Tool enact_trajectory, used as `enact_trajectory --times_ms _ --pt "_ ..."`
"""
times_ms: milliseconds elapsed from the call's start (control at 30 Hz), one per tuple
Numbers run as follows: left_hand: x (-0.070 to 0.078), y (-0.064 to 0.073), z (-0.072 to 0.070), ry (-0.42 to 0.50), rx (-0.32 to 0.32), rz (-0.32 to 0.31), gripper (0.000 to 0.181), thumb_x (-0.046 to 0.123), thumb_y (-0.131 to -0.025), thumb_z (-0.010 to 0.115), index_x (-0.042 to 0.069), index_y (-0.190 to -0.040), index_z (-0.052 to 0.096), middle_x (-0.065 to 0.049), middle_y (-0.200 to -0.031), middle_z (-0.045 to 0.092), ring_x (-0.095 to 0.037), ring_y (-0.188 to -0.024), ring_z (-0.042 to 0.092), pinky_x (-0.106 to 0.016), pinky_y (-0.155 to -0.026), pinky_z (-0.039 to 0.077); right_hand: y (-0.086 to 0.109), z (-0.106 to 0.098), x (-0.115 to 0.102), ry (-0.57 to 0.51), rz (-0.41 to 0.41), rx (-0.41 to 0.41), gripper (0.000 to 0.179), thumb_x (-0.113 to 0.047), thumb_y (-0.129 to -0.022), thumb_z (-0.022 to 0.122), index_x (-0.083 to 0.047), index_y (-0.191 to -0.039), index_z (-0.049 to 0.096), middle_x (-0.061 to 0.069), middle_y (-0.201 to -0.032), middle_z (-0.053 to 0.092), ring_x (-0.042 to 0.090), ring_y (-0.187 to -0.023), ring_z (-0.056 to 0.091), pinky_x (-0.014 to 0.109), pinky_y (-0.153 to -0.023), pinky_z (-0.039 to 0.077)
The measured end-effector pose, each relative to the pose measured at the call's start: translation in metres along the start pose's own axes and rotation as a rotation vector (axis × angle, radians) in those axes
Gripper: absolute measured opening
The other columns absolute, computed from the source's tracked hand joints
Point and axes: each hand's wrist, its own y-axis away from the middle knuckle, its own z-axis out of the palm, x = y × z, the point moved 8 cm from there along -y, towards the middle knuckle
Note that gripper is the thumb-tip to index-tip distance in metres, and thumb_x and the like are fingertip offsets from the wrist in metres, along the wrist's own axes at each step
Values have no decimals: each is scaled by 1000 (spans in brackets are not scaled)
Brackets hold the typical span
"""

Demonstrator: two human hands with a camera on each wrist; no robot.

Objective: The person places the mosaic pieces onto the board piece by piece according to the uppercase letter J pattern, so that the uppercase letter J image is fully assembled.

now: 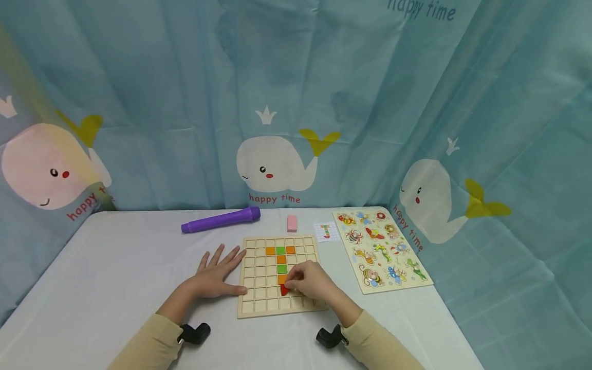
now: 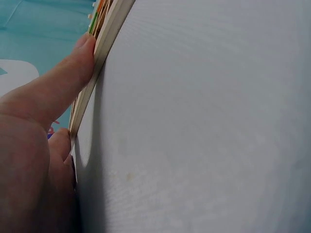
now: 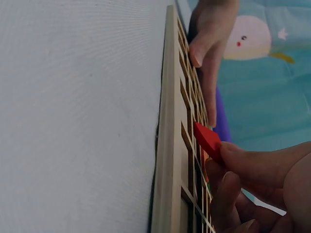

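Observation:
A wooden grid board (image 1: 260, 307) lies on the table, its compartments edged by thin raised strips. Orange and green square tiles (image 1: 281, 259) form a T-like row and stem in it. Between thumb and fingertips, my right hand (image 1: 314, 281) pinches a flat red tile (image 3: 208, 141), tilted with one corner down at the grid, just below the lowest orange tile (image 1: 281, 279). My left hand (image 1: 214, 277) spreads its fingers along the board's left side, with thumb and fingertips touching the edge.
Behind the board lie a purple tube-like stick (image 1: 221, 220), a pink block (image 1: 292, 223) and a small card (image 1: 327, 232) with a coloured J-shaped pattern. An insect picture puzzle board (image 1: 383, 252) sits to the right. A blue curtain (image 1: 296, 67) surrounds the white table (image 1: 115, 267).

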Motion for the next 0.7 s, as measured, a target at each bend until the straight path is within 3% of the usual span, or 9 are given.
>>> enact_trajectory --times_ms 300,700 --pt "0 -2 1 -3 -12 -7 112 76 -77 68 22 -163 21 -10 -170 14 -46 -154 -8 -70 -117 -10 -1 3 -8 114 -40 20 16 -23 -89 79 -22 -75 70 -13 -70 63 5 -64 53 21 -59 47" --pt "-1 -2 1 -3 -7 -4 113 77 -77 67 21 -163 20 -12 -170 13 -46 -154 -8 -70 -117 -11 -2 3 -13 186 1 45 21 -26 -87 81 -23 -71 67 -11 -65 60 7 -59 50 22 -54 41"
